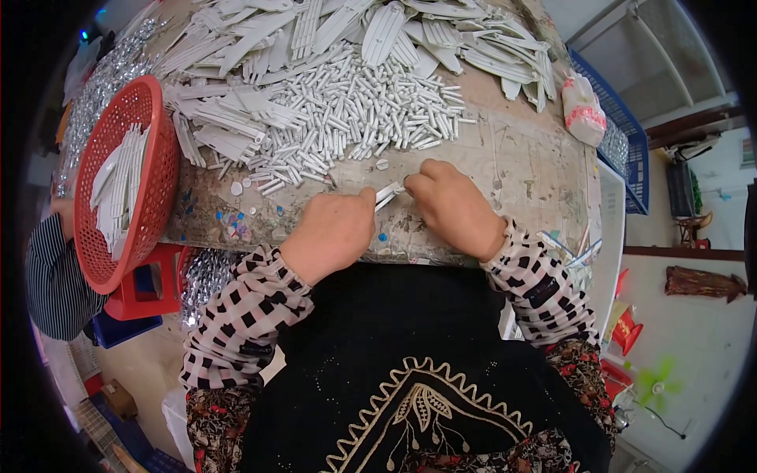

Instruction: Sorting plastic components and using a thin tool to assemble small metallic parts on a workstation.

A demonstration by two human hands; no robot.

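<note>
My left hand (pixel 335 230) is closed at the table's near edge, thumb and fingers on a short white plastic piece (pixel 386 194). Close beside it on the right, my right hand (pixel 456 206) pinches at the other end of that piece. Its fingertips partly hide what they grip. Just beyond my hands lies a heap of small white rods (pixel 371 106) with grey marks. Long flat white plastic pieces (pixel 264 35), some ribbed, are piled behind and left of the rods. A small round white bit (pixel 382 164) rests on the table near my fingers.
At the left, a tilted red basket (pixel 167 169) holds white pieces (pixel 122 189), above a red stool (pixel 150 296). Another person's striped sleeve (pixel 57 272) is beside it. Silver shiny pieces (pixel 106 79) lie far left. At right are a white-and-red package (pixel 583 114) and blue crate (pixel 637 158).
</note>
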